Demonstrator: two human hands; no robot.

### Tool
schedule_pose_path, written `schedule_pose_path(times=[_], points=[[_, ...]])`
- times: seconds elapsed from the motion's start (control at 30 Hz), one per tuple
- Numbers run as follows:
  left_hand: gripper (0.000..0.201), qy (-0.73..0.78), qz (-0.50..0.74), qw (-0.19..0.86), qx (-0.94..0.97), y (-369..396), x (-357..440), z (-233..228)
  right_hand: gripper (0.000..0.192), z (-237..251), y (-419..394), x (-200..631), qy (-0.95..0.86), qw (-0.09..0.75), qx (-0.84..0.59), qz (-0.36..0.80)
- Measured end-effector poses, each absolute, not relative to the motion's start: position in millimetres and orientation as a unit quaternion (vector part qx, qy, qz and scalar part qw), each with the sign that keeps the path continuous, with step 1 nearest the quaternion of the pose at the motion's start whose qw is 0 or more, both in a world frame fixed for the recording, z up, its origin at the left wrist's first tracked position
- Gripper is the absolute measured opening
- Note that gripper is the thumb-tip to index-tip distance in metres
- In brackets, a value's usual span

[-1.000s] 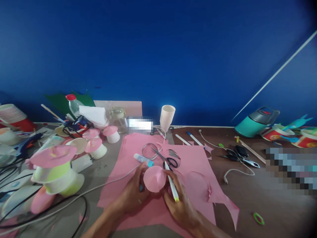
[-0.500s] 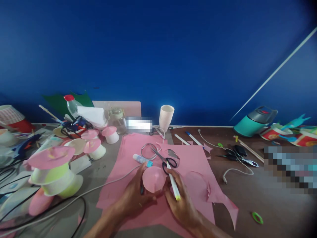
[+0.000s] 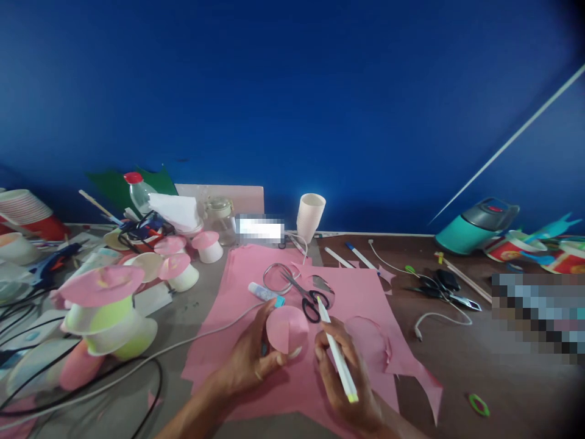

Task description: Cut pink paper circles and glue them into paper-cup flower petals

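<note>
My left hand (image 3: 249,364) holds a small pink paper cone (image 3: 286,328) by its lower edge, above a large pink paper sheet (image 3: 361,292). My right hand (image 3: 345,381) has come off the cone and grips a white pen with a yellow-green end (image 3: 337,356), which slants across the palm. Black-handled scissors (image 3: 304,294) lie on the sheet just beyond the cone. A glue tube with a blue cap (image 3: 265,294) lies to their left. A cut pink circle (image 3: 371,343) rests to the right of my right hand.
Paper-cup figures with pink tops (image 3: 106,311) and cables (image 3: 91,390) crowd the left. A white cup (image 3: 309,217) stands by the blue wall. A teal flask (image 3: 475,225), pens (image 3: 354,255), dark tools (image 3: 445,286) and a green ring (image 3: 478,404) lie on the right.
My right hand has pulled away from the cone, down and to the right, taking the pen with it. My left hand keeps the cone in place.
</note>
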State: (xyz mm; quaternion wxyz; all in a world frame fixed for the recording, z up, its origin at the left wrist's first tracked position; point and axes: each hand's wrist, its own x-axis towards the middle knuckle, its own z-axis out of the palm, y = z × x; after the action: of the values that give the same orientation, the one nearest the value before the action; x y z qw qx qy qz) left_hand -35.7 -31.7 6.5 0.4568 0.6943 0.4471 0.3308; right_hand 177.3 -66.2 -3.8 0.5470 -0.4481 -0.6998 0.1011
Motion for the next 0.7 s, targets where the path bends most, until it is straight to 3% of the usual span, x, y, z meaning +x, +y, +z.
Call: schedule_pose_path(times=[0.1, 0.27, 0.7], points=[[0.106, 0.455, 0.336, 0.437, 0.699, -31.9, -32.2, 3.7, 0.038, -2.1, -68.2, 176.9, -0.722, 0.539, -0.428, 0.065], [0.092, 0.475, 0.313, 0.426, 0.703, -31.6, -30.5, 3.9, 0.037, 11.4, -67.6, 176.7, -0.762, 0.52, -0.376, 0.085], [0.082, 0.484, 0.31, 0.406, 0.71, -31.1, -28.0, 4.5, 0.026, 14.5, -58.6, 174.9, -0.79, 0.535, -0.285, 0.093]])
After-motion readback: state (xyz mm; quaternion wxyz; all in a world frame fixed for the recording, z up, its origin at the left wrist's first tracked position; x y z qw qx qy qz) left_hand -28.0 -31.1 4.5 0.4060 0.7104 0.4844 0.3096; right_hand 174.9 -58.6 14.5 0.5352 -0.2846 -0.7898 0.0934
